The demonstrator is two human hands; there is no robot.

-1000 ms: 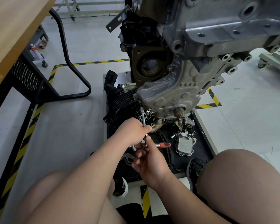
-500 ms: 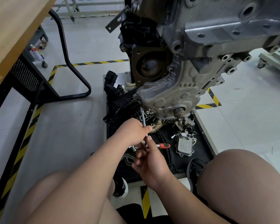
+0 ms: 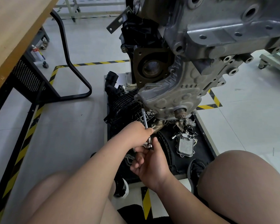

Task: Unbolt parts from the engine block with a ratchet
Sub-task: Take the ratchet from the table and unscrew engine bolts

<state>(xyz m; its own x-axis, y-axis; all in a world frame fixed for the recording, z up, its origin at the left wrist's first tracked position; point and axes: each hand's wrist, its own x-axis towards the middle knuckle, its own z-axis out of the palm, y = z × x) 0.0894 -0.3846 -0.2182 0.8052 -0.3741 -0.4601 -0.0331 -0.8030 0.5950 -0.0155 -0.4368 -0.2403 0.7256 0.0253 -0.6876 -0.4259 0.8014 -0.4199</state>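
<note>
The left hand (image 3: 138,133) is gripping the ratchet (image 3: 145,118) round its extension shaft. Just below it, the right hand (image 3: 152,164) is clasping the ratchet's head. Above the left hand, the shaft's tip is meeting the lower edge of the engine block (image 3: 176,88). Beneath both hands, a black tray (image 3: 202,147) is holding an oil cooler (image 3: 185,145), loose bolts (image 3: 174,137), a chain (image 3: 128,157) and a ribbed manifold (image 3: 124,105).

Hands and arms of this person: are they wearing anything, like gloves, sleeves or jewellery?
The left hand and right hand are bare: no gloves, and no ring shows. The left forearm and right forearm carry no sleeve, watch or band in view.
</note>
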